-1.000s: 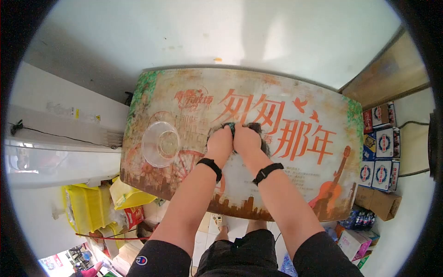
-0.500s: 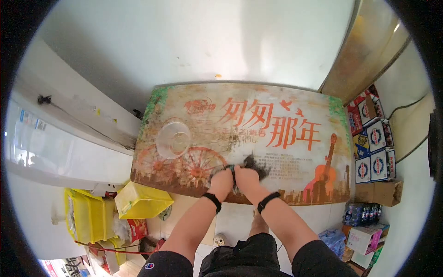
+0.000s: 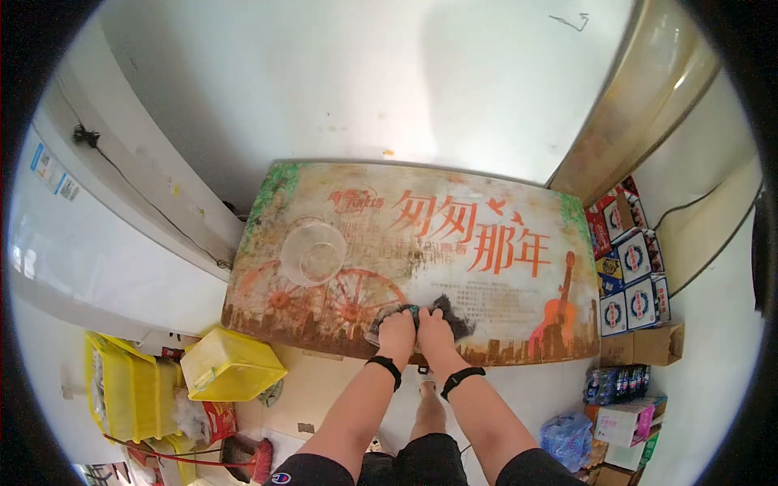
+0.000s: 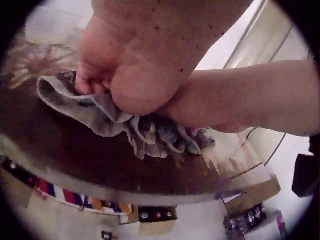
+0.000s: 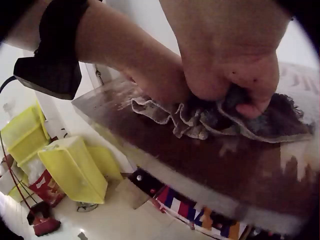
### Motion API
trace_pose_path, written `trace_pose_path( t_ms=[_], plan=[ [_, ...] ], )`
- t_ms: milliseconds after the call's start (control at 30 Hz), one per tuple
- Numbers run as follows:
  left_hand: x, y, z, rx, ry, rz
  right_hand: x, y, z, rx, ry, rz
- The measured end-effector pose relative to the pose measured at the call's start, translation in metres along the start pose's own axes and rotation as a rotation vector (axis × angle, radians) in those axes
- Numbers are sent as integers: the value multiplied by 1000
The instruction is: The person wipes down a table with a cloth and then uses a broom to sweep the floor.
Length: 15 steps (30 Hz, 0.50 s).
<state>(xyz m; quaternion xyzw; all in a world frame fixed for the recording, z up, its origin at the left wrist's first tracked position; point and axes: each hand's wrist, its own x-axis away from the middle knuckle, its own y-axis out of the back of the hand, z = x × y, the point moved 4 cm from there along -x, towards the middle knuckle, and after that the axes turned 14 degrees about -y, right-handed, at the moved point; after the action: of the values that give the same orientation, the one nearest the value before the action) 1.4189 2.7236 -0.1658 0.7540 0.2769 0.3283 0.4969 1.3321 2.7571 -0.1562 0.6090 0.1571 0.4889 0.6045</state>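
Note:
Both hands grip a dark grey, crumpled cloth [image 3: 459, 321] with a pale hem, pressed down on the printed tabletop [image 3: 454, 283] near its front edge. The left hand [image 3: 396, 334] has its fingers curled into the cloth's left part. Right beside it, the right hand [image 3: 436, 332] bunches the middle, and a dark end sticks out to its right. In the left wrist view the cloth [image 4: 95, 119] hangs in wavy folds below the hands. The right wrist view shows the right thumb [image 5: 252, 107] curled over the cloth. A clear plastic basin [image 3: 287, 257] stands on the table's left side.
Yellow bins [image 3: 235, 364] and a red broom [image 3: 261, 462] are on the floor at left. Stacked cartons [image 3: 636, 257], bottle packs [image 3: 617, 384] and a blue plastic bag [image 3: 566, 441] line the right. A white wall [image 3: 348, 81] borders the table's back.
Both hands have drawn the cloth from the middle of the table toward its front edge, mostly in the first half second. The head view has shifted; the basin stays put on the table.

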Motion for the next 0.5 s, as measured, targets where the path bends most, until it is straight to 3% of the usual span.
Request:
trace_pose_path(
  t_ms=[33, 100, 267, 367, 500],
  plan=[
    [-11, 0, 5, 6, 7, 12, -13, -3, 1, 5, -1, 14],
    [-34, 6, 16, 24, 18, -82, -42, 4, 11, -13, 108, -153],
    [-80, 34, 23, -168, -55, -44, -93, 27, 28, -68, 62, -35],
    [-104, 31, 35, -17, -5, -12, -112, 39, 31, -62, 87, -1],
    [-124, 34, 42, -60, -9, -37, -128, 51, 40, -43, 115, 55]
  ],
)
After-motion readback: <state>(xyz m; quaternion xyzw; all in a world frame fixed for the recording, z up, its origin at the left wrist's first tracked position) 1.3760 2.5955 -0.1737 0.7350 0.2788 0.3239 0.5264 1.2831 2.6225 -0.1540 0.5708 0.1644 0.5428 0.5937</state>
